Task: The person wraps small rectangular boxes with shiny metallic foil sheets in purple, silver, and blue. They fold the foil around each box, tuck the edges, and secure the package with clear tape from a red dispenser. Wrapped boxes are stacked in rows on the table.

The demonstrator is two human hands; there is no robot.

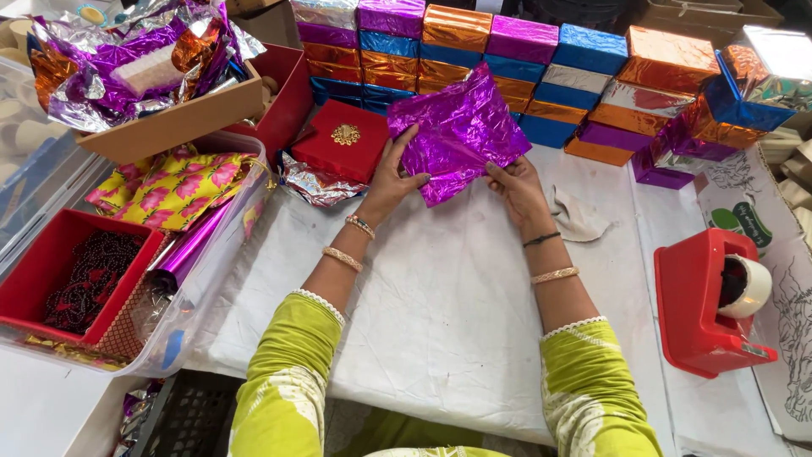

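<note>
At the middle of a worktop (440, 296) covered in white cloth, a person in yellow-green sleeves holds a crinkled sheet of shiny purple foil paper (461, 134) just above the surface. The left hand (396, 173) grips the paper's near left edge, thumb on top and fingers spread behind it. The right hand (514, 188) pinches the near right edge between thumb and fingers. Both wrists carry bangles.

Just left of the paper, touching its far left corner, lies a red box (342, 140) with a gold ornament on its lid, resting on a scrap of silver foil (317, 184). Along the far edge of the worktop stands a long row of stacked wrapped boxes (541, 63) in purple, orange, blue and silver foil, reaching from behind the red box to the far right corner. A small piece of pale cloth (579, 218) lies just right of the right hand.

On the right, near the worktop's edge, sits a red tape dispenser (702, 305) with a roll of tape. On the left, a clear plastic tub (211, 254) holds a roll of purple foil (182, 254), a yellow fabric with pink flowers (173, 186) and an open red box of dark beads (72, 275). Farther left and back, a cardboard box (169, 118) is heaped with loose purple, silver and orange foil sheets.
</note>
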